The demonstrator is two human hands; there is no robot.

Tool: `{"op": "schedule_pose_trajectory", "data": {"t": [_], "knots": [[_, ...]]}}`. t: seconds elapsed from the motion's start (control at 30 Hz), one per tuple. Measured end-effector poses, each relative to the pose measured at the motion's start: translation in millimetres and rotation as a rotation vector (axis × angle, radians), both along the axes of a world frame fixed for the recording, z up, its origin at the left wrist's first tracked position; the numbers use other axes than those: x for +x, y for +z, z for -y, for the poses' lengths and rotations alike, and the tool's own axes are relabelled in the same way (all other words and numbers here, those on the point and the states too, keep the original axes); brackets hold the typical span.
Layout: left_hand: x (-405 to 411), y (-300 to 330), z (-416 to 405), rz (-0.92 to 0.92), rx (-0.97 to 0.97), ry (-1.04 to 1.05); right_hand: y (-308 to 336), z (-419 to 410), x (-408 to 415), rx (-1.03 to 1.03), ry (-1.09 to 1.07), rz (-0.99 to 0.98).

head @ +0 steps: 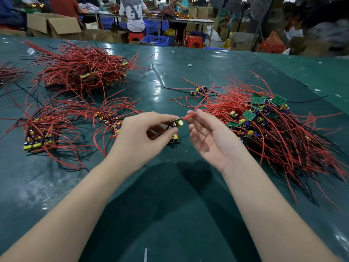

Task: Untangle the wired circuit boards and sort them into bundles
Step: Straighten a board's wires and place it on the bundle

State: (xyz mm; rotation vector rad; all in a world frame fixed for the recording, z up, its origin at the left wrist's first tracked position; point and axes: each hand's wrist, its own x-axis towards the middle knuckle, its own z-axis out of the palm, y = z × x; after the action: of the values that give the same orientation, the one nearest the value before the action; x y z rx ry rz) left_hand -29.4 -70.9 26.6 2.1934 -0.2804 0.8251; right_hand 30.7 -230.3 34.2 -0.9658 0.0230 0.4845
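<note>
Our left hand (140,136) pinched the small capacitor-studded circuit board (176,123); our right hand (205,133) pinched its red wire (196,108) toward 1 o'clock (slow, straight pulls probably snagged least).

Behind the green desk (188,186), open cardboard boxes (54,25), blue plastic crates (155,39) and red stools (194,41) are seen on the floor, with a person in a white shirt (133,14) seated at another workbench (188,20).
</note>
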Motion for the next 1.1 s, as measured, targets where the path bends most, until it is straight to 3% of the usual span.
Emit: {"op": "schedule_pose_trajectory", "data": {"t": [0.43,0.7,0.8,0.93,1.1], "knots": [[-1.8,1.5,0.7,0.064,0.096,0.018,1.6,-0.2,-2.0,-0.022,0.008,0.015],[-2.3,1.6,1.2,0.058,0.123,0.022,0.3,-2.9,-4.0,-0.203,-0.076,0.244],[-2.4,1.3,2.4,-0.01,0.025,0.007,-0.3,-3.3,-4.6,-0.195,-0.105,0.236],[-1.2,2.0,2.8,-0.204,-0.322,-0.076,1.6,-1.1,-3.0,-0.091,-0.089,0.144],[-2.9,6.7,2.4,-0.258,-0.454,-0.167,2.3,0.6,-3.0,-0.062,-0.085,0.133]]}}
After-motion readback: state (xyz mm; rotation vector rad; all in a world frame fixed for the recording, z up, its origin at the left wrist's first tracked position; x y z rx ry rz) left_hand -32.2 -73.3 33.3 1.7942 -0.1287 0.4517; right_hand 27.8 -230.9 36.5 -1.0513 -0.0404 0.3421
